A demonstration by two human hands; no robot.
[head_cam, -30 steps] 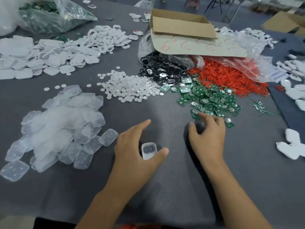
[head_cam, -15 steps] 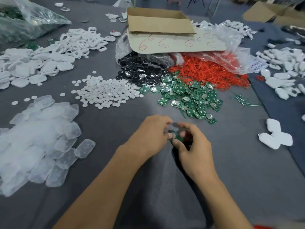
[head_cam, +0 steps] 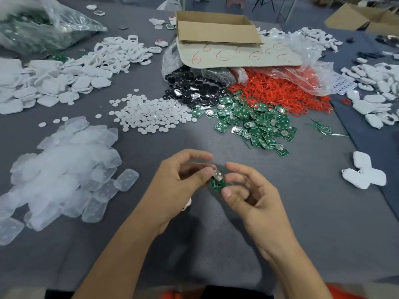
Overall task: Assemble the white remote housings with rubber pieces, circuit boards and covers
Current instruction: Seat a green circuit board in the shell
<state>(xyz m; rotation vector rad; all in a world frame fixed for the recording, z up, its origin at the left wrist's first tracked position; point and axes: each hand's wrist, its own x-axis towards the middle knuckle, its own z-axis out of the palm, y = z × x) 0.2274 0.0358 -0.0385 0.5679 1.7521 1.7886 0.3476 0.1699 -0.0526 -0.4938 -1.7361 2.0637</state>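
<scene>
Green circuit board (head_cam: pixel 217 184) sat pinched between left hand (head_cam: pixel 183 180) and right hand (head_cam: pixel 253 196), near the board pile (head_cam: pixel 259 126), probably needing lining up and seating next.

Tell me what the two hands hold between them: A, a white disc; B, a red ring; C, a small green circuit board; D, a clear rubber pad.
C: the left hand and right hand pinch a small green circuit board with a silver round part.

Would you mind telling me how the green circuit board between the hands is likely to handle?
Probably stiff: the green circuit board looks flat, pinched by the left hand and right hand. Likely light, since fingertips alone carry it.
</scene>
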